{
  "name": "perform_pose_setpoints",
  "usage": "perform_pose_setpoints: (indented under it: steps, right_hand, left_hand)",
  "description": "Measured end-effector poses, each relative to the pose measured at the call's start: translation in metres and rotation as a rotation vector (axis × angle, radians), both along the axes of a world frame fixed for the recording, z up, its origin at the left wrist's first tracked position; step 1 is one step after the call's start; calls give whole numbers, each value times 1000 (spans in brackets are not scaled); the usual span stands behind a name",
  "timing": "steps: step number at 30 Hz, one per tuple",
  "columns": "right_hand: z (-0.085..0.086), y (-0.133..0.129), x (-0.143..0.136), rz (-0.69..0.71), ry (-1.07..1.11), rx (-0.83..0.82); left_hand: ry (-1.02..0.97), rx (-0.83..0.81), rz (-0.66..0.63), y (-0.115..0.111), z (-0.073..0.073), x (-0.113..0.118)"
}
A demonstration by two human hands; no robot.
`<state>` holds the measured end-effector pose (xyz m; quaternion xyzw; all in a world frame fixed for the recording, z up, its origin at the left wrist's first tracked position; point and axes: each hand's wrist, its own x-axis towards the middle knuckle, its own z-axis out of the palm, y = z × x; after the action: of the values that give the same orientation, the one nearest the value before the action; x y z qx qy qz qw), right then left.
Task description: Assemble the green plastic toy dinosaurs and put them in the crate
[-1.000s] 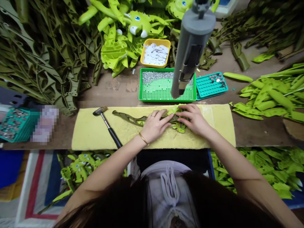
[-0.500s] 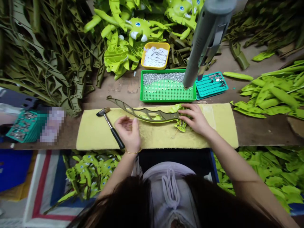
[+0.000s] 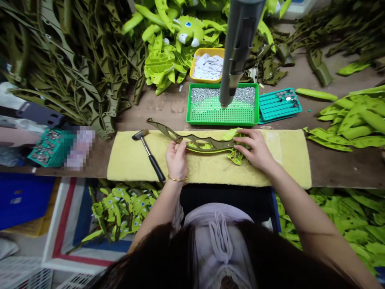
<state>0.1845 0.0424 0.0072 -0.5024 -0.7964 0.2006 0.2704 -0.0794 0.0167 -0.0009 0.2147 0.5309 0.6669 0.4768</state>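
**Olive strip [image 3: 219,144]: one long, curved plastic piece with cut-outs, held in both hands over a padded mat**

Nearest: pale top [image 3: 222,241] of the wearer, tied at the front. Below the bench, one bin [image 3: 61,218] at left, white, red and blue, with lime toy parts [image 3: 126,208] in it; more lime pieces [image 3: 339,216] at right.

Next: yellow mat [image 3: 207,172], laid lengthwise along the bench. Left hand [image 3: 177,160], gold bangle at the wrist: thumb and fingers pinch the near edge of the strip, partway in from its left tip. Right hand [image 3: 256,150]: fingers bent over the strip's right end, thumb hidden.

Position: the strip's long axis runs left to right, much as the mat does, with its left tip slanting to the far side and projecting past the left hand. Left hand lies nearer that free tip; right hand sits at the opposite end. A lime part [image 3: 236,157] shows beneath, just by the right fingers. Contact between strip and mat: cannot be told.

Also on the mat: one hammer [image 3: 149,155], black handle, left of the left hand, untouched.

Beyond: green tray [image 3: 222,122] of small metal pieces; teal tray [image 3: 278,109] beside it; grey tool [image 3: 240,44], upright above the green tray; yellow tub [image 3: 210,52] of white scraps.

Farthest: lime toy heads [image 3: 189,30]; olive heap [image 3: 90,72], left.
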Motion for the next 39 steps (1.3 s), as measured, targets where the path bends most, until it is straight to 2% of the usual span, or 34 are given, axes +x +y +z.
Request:
perform_pose_setpoints:
  steps: [3, 5, 7, 8, 9, 10, 11, 12, 13, 14, 17, 19, 22, 25, 28, 33, 37, 39]
  right_hand:
    - [0, 1, 0, 4, -8, -2]
    - [1, 1, -1, 0, -41, 13]
    - [1, 1, -3, 2, -77, 26]
    - [0, 1, -3, 7, -89, 31]
    - [0, 2, -4, 14, -97, 37]
    - [-1, 2, -5, 18, -105, 43]
    - [-1, 3, -5, 20, -112, 49]
    - [0, 3, -4, 23, -120, 58]
    - [1, 3, -4, 24, -128, 73]
    - [3, 1, -3, 21, -134, 97]
    - [13, -18, -1, -22, -81, 215]
    - [17, -39, -7, -78, -4, 255]
    - [15, -69, -28, -150, 1, 189]
    - [6, -83, -53, -234, -83, 104]
    - [0, -83, -64, -288, -95, 46]
    - [-1, -70, -52, -344, -3, 60]
    - [0, -58, -41, -302, 33, 124]
    - [1, -54, -37, -272, 26, 136]
  left_hand:
    - [151, -25, -45, 0, -2, -11]
    - [440, -47, 8, -4, 3, -15]
    - [829, 11, 79, -11, 12, -8]
    - [996, 77, 50, -16, 17, 0]
    - [1100, 150, -61, -20, 22, 11]
    - [1133, 223, -246, -24, 26, 23]
    - [1113, 270, -433, -27, 29, 37]
    - [1076, 296, -569, -29, 31, 49]
    - [1035, 304, -666, -29, 31, 60]
    - [1003, 294, -709, -28, 31, 68]
    - [883, 182, -702, -20, 28, 79]
    - [705, 60, -696, -14, 28, 78]
    - [440, -80, -696, -7, 32, 79]
    - [341, -140, -663, -3, 38, 82]
    - [325, -160, -624, 0, 43, 84]
    - [313, -167, -573, 3, 37, 78]
    - [322, -135, -581, 1, 27, 77]
    - [440, -64, -580, -2, 25, 75]
